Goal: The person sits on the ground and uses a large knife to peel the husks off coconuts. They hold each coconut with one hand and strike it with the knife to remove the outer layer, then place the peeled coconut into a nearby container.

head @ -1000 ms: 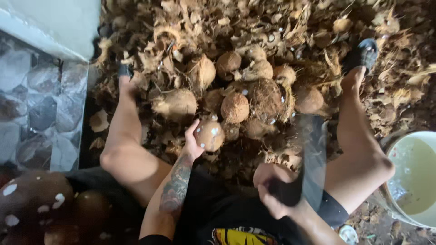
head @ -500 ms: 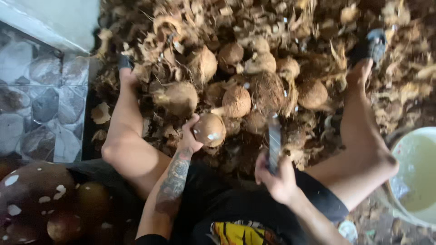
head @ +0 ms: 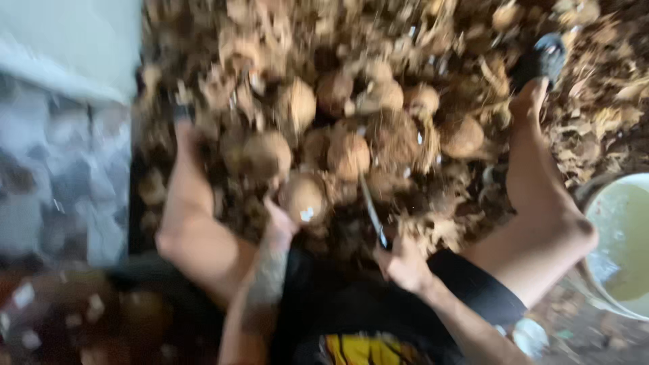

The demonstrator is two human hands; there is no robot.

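Note:
My left hand [head: 280,226] grips a round brown husked coconut [head: 304,198] held in front of me, low in the middle of the view. My right hand [head: 403,260] is closed on the handle of a long dark knife [head: 372,211], whose blade points up and to the left, close to the coconut. The frame is blurred. My bare legs spread to either side, with sandalled feet at the far ends.
A heap of husked coconuts [head: 348,154] and torn brown husk fibre [head: 270,40] fills the ground ahead. A white bucket [head: 618,240] with pale liquid stands at the right. Grey patterned floor tiles [head: 61,182] lie on the left.
The knife has swung from lying flat beside my right leg to upright, then tilted in toward the coconut. My left hand kept hold of the coconut.

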